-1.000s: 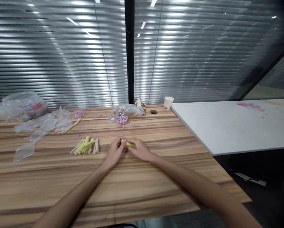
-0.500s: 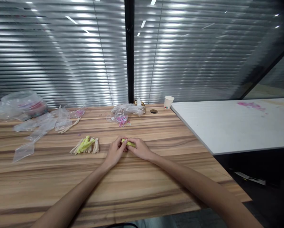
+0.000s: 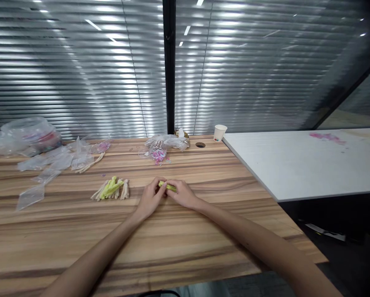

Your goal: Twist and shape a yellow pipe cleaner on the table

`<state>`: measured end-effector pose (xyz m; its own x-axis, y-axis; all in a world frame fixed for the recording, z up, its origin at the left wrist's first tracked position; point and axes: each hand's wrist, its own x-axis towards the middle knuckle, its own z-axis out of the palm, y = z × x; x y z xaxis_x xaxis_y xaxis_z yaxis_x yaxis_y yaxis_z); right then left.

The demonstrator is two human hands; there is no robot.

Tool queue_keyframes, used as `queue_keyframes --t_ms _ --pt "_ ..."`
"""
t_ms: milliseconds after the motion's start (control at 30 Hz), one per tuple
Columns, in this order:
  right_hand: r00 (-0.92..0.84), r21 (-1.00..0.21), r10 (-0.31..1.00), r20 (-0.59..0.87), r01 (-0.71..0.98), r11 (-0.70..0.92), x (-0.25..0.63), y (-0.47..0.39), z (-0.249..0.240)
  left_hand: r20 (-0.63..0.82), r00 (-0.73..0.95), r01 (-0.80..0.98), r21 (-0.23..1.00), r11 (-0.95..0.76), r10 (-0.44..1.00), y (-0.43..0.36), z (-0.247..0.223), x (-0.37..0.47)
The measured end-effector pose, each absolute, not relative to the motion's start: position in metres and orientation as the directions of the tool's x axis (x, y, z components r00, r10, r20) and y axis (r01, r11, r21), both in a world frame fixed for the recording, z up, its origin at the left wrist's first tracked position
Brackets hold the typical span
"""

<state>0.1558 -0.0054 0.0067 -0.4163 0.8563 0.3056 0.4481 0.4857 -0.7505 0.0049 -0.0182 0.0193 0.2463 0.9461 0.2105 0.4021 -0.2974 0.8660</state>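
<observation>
Both hands meet at the middle of the wooden table (image 3: 172,239). My left hand (image 3: 150,199) and my right hand (image 3: 183,194) pinch a short yellow-green strip (image 3: 168,186) between their fingertips, just above the tabletop. To the left of my hands lies a small pile of green and cream strips (image 3: 111,189).
Crumpled clear plastic bags (image 3: 48,163) lie at the back left, one bag (image 3: 30,135) holding coloured bits. A clear bag with pink pieces (image 3: 158,154) sits at the back centre, near a cable hole (image 3: 200,144) and a paper cup (image 3: 219,133). A white table (image 3: 302,165) adjoins on the right.
</observation>
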Motion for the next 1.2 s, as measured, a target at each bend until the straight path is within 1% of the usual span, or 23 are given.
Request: queue_keyframes --t_ms 333,567,700,800,1000,1200 --pt "-0.424 -0.751 0.854 0.301 0.447 0.487 0.156 -0.006 0.008 0.189 0.234 0.390 0.880 -0.270 0.954 -0.019 0.021 0.006" --pt "-0.421 -0.755 0.858 0.294 0.448 0.478 0.156 -0.006 0.006 0.203 0.229 0.388 0.878 -0.281 0.952 -0.019 0.021 0.006" --pt "-0.430 -0.761 0.852 0.299 0.431 0.485 0.156 -0.006 0.007 0.193 0.183 0.294 0.925 -0.241 0.964 -0.017 0.017 0.006" --pt "-0.445 -0.755 0.838 0.315 0.417 0.505 0.155 -0.007 0.007 0.215 0.144 0.233 0.941 -0.244 0.966 -0.016 0.016 0.006" --pt "-0.462 -0.742 0.831 0.311 0.428 0.516 0.154 -0.007 0.007 0.237 0.107 0.185 0.950 -0.253 0.966 -0.015 0.017 0.005" --pt "-0.499 -0.685 0.804 0.324 0.463 0.563 0.153 -0.007 0.006 0.218 0.090 0.134 0.964 -0.229 0.972 -0.010 0.012 0.002"
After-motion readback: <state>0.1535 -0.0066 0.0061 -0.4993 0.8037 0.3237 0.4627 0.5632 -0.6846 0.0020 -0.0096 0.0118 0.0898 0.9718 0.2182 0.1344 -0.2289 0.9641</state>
